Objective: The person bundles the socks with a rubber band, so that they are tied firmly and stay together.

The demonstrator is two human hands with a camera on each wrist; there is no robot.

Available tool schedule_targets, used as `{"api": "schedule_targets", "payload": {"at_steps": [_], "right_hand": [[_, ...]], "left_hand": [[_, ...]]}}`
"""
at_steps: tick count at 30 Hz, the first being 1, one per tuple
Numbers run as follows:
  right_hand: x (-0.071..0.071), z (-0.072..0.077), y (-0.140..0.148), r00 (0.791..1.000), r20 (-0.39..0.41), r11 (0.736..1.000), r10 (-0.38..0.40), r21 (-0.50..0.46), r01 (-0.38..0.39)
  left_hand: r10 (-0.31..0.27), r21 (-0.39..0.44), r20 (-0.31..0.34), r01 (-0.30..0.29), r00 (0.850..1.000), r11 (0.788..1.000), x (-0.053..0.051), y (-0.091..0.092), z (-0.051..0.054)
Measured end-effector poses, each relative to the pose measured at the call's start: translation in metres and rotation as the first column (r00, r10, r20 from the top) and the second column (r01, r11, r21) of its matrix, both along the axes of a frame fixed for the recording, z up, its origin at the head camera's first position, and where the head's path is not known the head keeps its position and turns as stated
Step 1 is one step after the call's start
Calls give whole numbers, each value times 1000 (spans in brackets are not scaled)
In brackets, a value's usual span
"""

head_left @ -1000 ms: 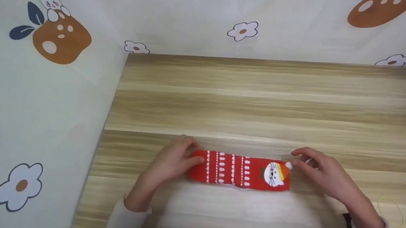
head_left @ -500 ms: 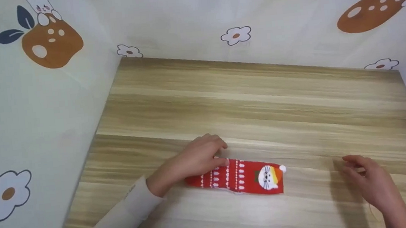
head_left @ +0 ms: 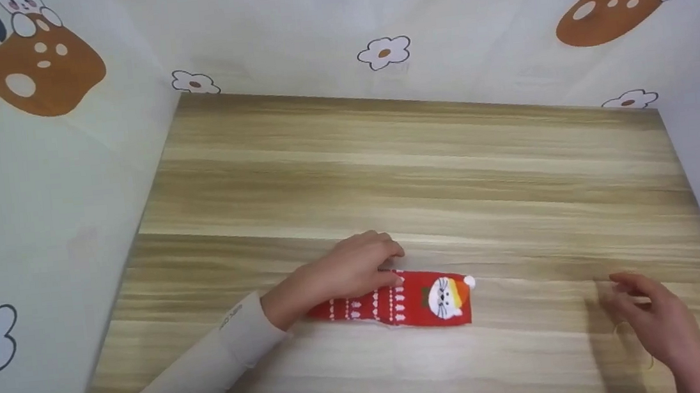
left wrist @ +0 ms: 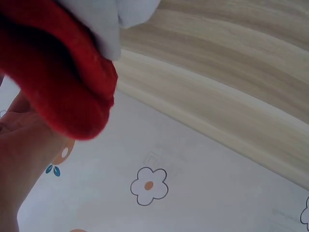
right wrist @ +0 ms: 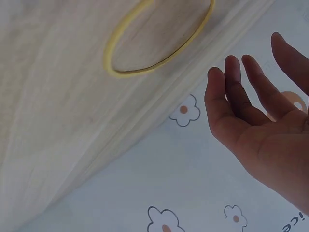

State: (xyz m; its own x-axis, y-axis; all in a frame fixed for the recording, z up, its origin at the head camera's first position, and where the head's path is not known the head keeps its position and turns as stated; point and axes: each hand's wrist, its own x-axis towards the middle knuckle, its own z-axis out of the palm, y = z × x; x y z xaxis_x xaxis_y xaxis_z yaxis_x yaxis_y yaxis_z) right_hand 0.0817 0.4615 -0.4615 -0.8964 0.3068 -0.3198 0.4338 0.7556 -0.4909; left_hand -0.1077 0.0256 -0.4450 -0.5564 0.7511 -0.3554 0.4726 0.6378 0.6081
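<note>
A red sock (head_left: 419, 318) with white patterned rows, a cat face and a white pompom lies across the table. My left hand (head_left: 357, 266) reaches over its middle, the thumb on the sock and the bent fingers beyond its far edge. In the left wrist view, the rounded red end of the sock (left wrist: 72, 111) covers part of that hand (left wrist: 24, 140). To the right, my right hand (head_left: 663, 314) hovers above the table, fingers loosely bent and holding nothing. Near it lies a thin yellow rubber band (right wrist: 112, 48), partly hidden by the hand in the head view.
The wood-grain table (head_left: 411, 165) meets pale wall covering (head_left: 282, 29) printed with flowers and fruit at the back and sides. A white piece of cloth (left wrist: 104, 24) shows beside the sock in the left wrist view.
My left hand has moved right along the sock, from its left end to its middle. My right hand has left the pompom end and moved right, to beside the rubber band.
</note>
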Motion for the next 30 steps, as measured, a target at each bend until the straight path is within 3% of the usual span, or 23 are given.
{"api": "schedule_targets", "payload": {"at_steps": [5,10,15,23,30], "right_hand": [[10,-4,11,999,33,1000,-7,17,6],[21,-9,20,994,108,1000,-7,-12,8],[29,-13,23,988,147,999,-42,-19,45],[38,-13,26,979,191,997,-76,1,77],[43,-12,27,960,256,993,-115,-2,120]], "left_hand": [[-26,35,36,25,999,999,-3,9,-4],[2,53,76,-6,997,999,-5,18,-10],[-5,35,109,1,994,999,-5,26,-15],[-73,-16,79,74,994,997,-5,36,-19],[-50,-66,122,59,991,996,-3,41,-21]]}}
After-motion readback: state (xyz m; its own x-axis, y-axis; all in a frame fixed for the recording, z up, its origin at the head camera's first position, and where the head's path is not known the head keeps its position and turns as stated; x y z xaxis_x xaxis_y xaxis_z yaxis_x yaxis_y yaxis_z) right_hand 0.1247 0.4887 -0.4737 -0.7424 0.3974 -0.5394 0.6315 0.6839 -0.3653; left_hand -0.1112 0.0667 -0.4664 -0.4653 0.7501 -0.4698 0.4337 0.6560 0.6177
